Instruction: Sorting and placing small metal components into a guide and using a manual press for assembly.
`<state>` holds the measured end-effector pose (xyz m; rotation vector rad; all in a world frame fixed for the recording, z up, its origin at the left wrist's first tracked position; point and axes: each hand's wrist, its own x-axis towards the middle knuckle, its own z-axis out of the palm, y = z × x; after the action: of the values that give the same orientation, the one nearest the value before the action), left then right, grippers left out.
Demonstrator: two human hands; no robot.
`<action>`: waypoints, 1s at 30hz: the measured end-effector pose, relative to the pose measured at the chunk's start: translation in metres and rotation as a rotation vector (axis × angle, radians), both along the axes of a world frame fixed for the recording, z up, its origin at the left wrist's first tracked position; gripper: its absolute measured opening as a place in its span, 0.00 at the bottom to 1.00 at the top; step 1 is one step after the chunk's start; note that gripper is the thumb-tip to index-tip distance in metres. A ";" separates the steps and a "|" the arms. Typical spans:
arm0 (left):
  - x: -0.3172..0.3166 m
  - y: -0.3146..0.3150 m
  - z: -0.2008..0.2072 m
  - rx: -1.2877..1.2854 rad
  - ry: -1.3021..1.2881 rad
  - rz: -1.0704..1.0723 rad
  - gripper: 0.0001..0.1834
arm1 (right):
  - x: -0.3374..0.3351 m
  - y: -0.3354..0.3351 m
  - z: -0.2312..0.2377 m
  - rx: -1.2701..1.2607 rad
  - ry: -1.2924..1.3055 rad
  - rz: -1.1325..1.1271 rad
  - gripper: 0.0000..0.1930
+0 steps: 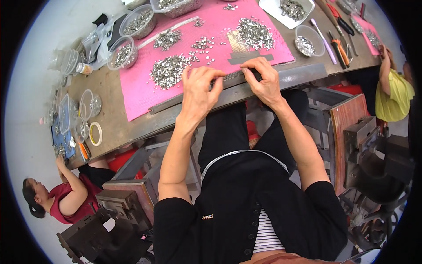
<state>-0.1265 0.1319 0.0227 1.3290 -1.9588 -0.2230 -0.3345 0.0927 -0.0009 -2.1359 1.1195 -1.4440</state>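
A narrow strip of small metal links runs between my two hands at the near edge of the pink mat. My left hand is closed, thumb and fingers pinching the strip's left end. At its other end, my right hand pinches it the same way. Under and beside the strip lies a long grey metal bar along the table edge. Beyond my hands, heaps of small silver metal pieces rest on the pink mat. My fingertips partly hide the strip's ends.
Clear tubs of metal pieces stand at the back left. To the right are a round tub, a purple toothbrush and orange-handled pliers. A tape roll lies left. Other people sit at both sides.
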 end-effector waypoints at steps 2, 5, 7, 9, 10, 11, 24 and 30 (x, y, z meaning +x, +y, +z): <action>0.007 0.005 0.000 0.000 0.076 0.079 0.05 | -0.001 0.000 0.000 0.007 0.000 -0.001 0.05; 0.008 0.013 -0.006 -0.008 0.053 0.137 0.06 | 0.000 -0.001 0.001 0.005 0.009 0.011 0.05; 0.008 0.015 -0.013 -0.041 0.001 0.183 0.09 | 0.000 -0.001 0.002 -0.019 0.026 0.013 0.05; 0.007 0.016 -0.018 -0.056 0.001 0.195 0.09 | 0.000 -0.001 0.000 -0.015 0.027 0.018 0.05; 0.006 0.015 -0.019 -0.072 0.000 0.205 0.09 | 0.000 -0.001 -0.001 -0.011 0.028 0.022 0.05; 0.006 0.016 -0.018 -0.073 0.001 0.205 0.09 | 0.000 -0.001 -0.001 -0.012 0.029 0.021 0.05; -0.006 0.019 -0.016 -0.078 -0.014 0.337 0.21 | -0.003 0.000 -0.002 0.040 0.036 0.020 0.08; 0.026 0.048 -0.020 -0.021 -0.122 0.417 0.25 | -0.022 0.015 0.001 0.064 0.140 0.010 0.20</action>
<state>-0.1008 0.1803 0.0023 1.7319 -1.7238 0.0822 -0.3566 0.1077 0.0002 -2.2231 1.1859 -1.2535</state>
